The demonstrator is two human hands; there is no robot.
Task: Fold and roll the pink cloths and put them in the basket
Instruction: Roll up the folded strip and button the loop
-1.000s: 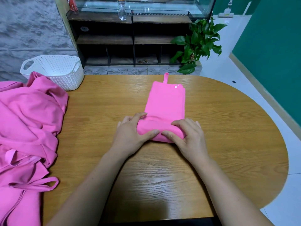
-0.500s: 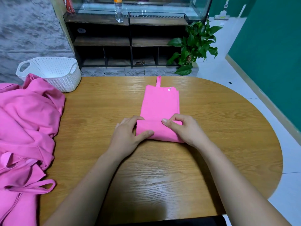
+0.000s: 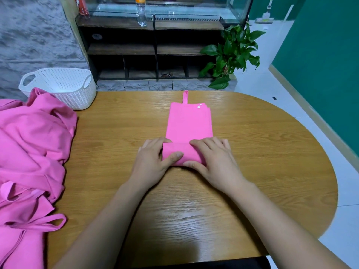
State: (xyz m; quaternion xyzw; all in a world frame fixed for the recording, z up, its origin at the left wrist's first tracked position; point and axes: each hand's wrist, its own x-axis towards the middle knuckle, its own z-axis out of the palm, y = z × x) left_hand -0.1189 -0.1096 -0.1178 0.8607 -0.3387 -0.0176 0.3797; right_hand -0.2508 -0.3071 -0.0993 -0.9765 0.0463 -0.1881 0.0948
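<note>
The folded bright-pink cloth with a hanging loop [image 3: 189, 123] lies on the oval wooden table [image 3: 262, 152], its near end rolled. The left hand [image 3: 149, 162] and the right hand [image 3: 213, 162] curl their fingers over the roll, thumbs apparently pinching its front. The next move calls for rolling evenly toward the loop, then carrying the roll to the white perforated plastic basket [image 3: 64, 84].

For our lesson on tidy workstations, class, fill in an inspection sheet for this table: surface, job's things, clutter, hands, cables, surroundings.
Surface: wooden table, rounded right end.
Job's things: folded cloth, near end rolled; pile of pink cloths, unfolded, at left; white basket, far left corner.
Clutter: nothing seen.
Grippers: left hand and right hand both grip the folded cloth's rolled end.
Cables: nothing seen.
Surroundings: dark shelf unit, bottle on top, potted plant, green wall.
</note>
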